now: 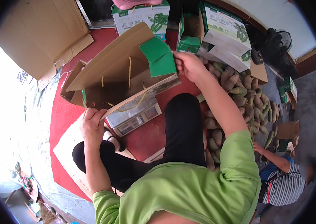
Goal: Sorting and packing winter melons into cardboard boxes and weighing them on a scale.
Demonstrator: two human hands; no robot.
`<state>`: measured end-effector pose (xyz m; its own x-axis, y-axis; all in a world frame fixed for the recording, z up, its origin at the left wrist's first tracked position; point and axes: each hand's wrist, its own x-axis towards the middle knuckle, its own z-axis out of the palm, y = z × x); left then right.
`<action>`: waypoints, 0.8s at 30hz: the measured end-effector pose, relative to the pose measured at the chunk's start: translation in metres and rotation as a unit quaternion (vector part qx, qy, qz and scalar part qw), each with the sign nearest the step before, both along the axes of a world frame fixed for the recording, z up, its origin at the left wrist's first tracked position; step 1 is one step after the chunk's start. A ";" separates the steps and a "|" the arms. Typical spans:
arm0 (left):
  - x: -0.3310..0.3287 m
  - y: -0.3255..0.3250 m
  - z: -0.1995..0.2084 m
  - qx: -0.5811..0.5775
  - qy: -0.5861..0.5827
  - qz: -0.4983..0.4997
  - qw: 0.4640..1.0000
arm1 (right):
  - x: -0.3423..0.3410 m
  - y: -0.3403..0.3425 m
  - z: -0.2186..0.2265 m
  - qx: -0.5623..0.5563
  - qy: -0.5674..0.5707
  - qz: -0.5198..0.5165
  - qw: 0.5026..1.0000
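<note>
Your left grip clamped on open carton, near edge; right grip clamped at right edge, by green flap.

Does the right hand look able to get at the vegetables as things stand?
Probably yes: the right hand would have to release the box, but the vegetables lie mostly uncovered to its right.
</note>
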<state>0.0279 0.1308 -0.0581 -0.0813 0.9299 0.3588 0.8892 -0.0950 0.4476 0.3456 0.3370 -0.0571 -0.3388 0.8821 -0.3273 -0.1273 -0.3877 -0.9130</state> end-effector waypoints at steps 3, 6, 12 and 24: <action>0.010 -0.003 0.006 -0.002 0.048 0.003 0.999 | -0.001 0.011 -0.029 -0.049 -0.050 0.028 0.997; 0.018 0.002 0.005 -0.045 0.097 0.007 0.994 | -0.011 0.007 -0.040 -0.057 -0.105 0.051 0.991; 0.018 0.016 -0.007 -0.108 0.133 0.002 0.985 | -0.014 -0.006 -0.076 0.003 -0.183 0.080 0.980; 0.030 0.017 -0.015 -0.081 0.137 0.006 0.987 | -0.003 -0.039 -0.109 0.055 -0.135 0.005 0.989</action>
<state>0.0576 0.1477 -0.0730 -0.0131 0.9765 0.2151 0.9795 -0.0307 0.1991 0.3428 0.2980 -0.1661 -0.2605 0.9144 -0.3097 0.1309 -0.2844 -0.9497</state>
